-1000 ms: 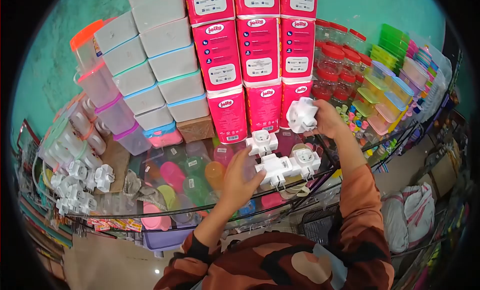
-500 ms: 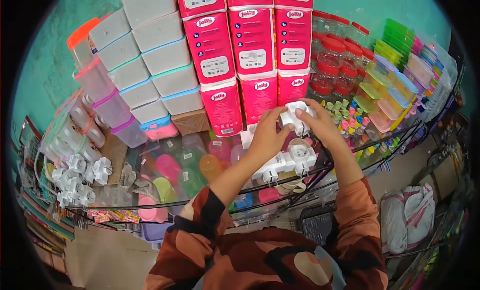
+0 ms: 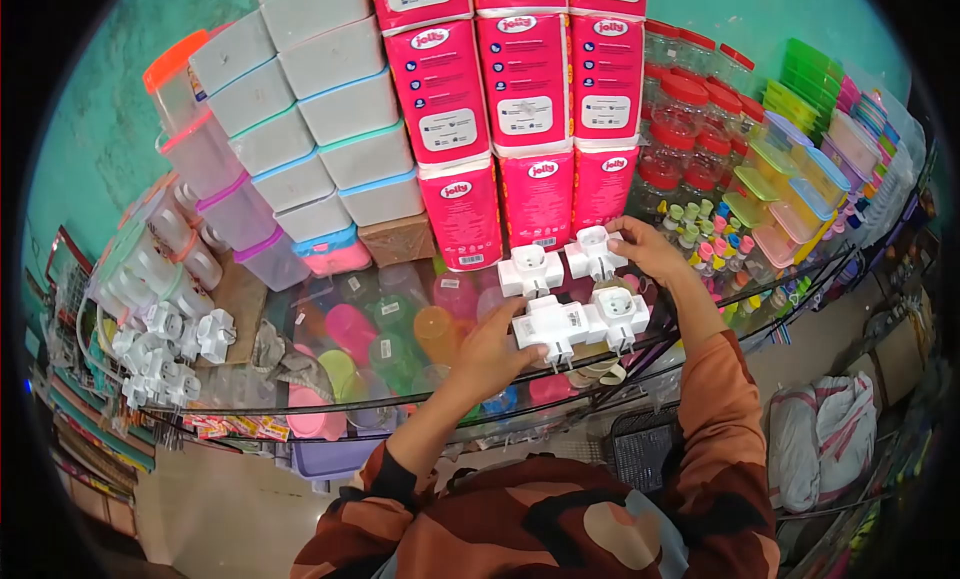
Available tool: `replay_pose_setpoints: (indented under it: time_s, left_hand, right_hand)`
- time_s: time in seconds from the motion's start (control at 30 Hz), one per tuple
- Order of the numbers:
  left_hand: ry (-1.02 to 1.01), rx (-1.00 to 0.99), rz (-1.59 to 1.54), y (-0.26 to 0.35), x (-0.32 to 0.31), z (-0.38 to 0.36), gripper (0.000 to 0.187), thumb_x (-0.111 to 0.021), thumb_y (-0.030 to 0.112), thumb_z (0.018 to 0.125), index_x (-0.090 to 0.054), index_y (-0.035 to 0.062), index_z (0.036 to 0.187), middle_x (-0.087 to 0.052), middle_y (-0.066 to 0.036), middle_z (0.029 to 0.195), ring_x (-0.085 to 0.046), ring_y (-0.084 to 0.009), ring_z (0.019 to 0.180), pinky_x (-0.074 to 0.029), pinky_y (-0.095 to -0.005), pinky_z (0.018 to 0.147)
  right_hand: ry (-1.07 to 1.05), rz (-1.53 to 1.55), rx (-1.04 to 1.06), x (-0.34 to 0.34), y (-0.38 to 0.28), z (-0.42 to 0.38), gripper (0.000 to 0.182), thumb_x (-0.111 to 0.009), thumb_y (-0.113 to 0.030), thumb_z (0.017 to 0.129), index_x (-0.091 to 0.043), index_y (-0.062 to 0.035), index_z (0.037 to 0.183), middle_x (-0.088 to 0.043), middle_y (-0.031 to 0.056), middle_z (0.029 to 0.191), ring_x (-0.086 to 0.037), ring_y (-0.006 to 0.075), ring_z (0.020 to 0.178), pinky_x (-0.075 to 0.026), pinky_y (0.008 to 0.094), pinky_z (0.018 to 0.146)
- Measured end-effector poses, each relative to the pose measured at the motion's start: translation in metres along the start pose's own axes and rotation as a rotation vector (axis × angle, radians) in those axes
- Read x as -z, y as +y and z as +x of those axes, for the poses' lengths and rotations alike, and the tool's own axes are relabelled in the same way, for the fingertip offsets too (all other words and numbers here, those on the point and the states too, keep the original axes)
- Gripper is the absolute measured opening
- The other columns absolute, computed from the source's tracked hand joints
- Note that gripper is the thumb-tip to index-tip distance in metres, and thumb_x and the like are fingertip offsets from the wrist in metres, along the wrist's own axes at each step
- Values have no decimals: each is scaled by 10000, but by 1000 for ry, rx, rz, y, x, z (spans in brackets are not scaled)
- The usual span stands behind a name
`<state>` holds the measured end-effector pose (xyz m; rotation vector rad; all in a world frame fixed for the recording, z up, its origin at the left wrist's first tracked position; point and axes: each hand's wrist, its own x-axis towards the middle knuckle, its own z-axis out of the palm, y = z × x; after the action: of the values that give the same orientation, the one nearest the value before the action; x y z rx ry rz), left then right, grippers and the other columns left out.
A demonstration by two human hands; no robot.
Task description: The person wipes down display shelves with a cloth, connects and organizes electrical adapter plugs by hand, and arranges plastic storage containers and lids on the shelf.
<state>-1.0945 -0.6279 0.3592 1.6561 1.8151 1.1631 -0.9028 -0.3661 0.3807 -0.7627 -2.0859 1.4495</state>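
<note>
Four white plug adapters stand close together on the glass shelf, their pins toward me. My right hand (image 3: 648, 251) pinches the back right adapter (image 3: 596, 252) at its right side. The back left adapter (image 3: 531, 270) sits beside it, in front of the pink packs. My left hand (image 3: 492, 355) touches the left side of the front left adapter (image 3: 551, 326), its thumb near the pins and its other fingers behind. To the right of that one is the front right adapter (image 3: 616, 316), with its round socket facing up.
More white adapters (image 3: 160, 357) are heaped at the left. Pink jolly packs (image 3: 530, 79) rise behind, with stacked lidded boxes (image 3: 365, 156) to their left and red-lidded jars (image 3: 684, 129) to their right. Colourful cups (image 3: 435, 331) show under the glass. A black rail (image 3: 400, 403) runs along the front.
My right hand has lowered the adapter into the back right spot. My left hand has left that adapter and moved down and left to the front left one. The view has shifted slightly.
</note>
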Motion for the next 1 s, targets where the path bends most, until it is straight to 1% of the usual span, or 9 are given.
replay_pose_setpoints:
  time_s: [0.27, 0.33, 0.43, 0.5, 0.57, 0.6, 0.83, 0.93, 1.0]
  left_hand:
    - [40, -61, -153, -4, -1, -13, 599, -724, 116, 781, -448, 38, 1306, -557, -195, 1205, -601, -332, 1036, -491, -374, 870]
    - [154, -59, -278, -9, -1, -17, 514, -675, 17, 827, -465, 24, 1297, -562, -123, 1155, -578, -187, 1073, -522, -297, 820]
    - [199, 37, -694, 10, 21, -24, 444, -644, 4, 849, -485, -4, 1263, -565, -96, 1129, -588, -159, 1025, -529, -267, 809]
    - [227, 68, -591, 18, 36, -22, 363, -602, 119, 906, -513, -15, 1231, -615, -89, 1024, -630, -155, 889, -549, -260, 754]
    - [-61, 223, -930, 11, 43, -19, 347, -557, 258, 946, -552, 8, 1187, -655, -82, 949, -652, -146, 767, -536, -250, 630]
    - [-37, 313, -933, 14, 38, -21, 419, -513, 389, 949, -572, 19, 1137, -665, -85, 870, -651, -159, 671, -536, -261, 559]
    - [-212, 564, -997, 5, 37, -24, 508, -466, 513, 929, -585, 37, 1061, -669, -104, 818, -632, -194, 586, -519, -285, 531]
    - [-168, 581, -985, 7, 37, -28, 499, -436, 512, 938, -571, 61, 1102, -671, -100, 847, -637, -198, 624, -522, -300, 566]
    - [-26, 521, -1133, 9, 35, -31, 423, -452, 403, 961, -512, 57, 1197, -657, -111, 969, -657, -207, 750, -541, -314, 667]
  right_hand:
    - [47, -131, 36, -3, 0, -8, 307, -537, -12, 905, -514, 0, 1211, -600, 85, 1116, -568, 163, 1033, -455, 292, 894]
    - [166, -179, 113, -6, -26, -22, 317, -540, -18, 903, -513, -8, 1219, -589, 80, 1145, -557, 164, 1058, -441, 296, 919]
    - [320, -306, 361, -19, -57, -48, 504, -672, -133, 818, -495, -27, 1277, -554, 97, 1230, -518, 199, 1144, -397, 341, 986]
    - [160, -364, 520, -46, -97, -77, 676, -764, -217, 724, -478, -32, 1308, -511, 116, 1296, -468, 235, 1219, -349, 368, 1035]
    - [-85, -413, 611, -71, -124, -94, 805, -822, -280, 656, -461, -39, 1333, -449, 141, 1363, -408, 281, 1289, -297, 381, 1075]
    - [-129, -458, 647, -83, -131, -100, 809, -828, -300, 645, -472, -49, 1327, -456, 153, 1350, -427, 309, 1273, -327, 390, 1053]
    - [-248, -445, 469, -111, -116, -112, 725, -799, -257, 666, -502, -53, 1295, -491, 159, 1236, -500, 350, 1138, -412, 401, 935]
    - [-68, -594, 653, -127, -114, -120, 681, -780, -234, 684, -505, -30, 1273, -502, 171, 1203, -523, 353, 1074, -427, 392, 911]
    - [363, -695, 715, -142, -106, -127, 654, -766, -210, 707, -489, -9, 1265, -488, 189, 1192, -542, 337, 1019, -441, 389, 883]
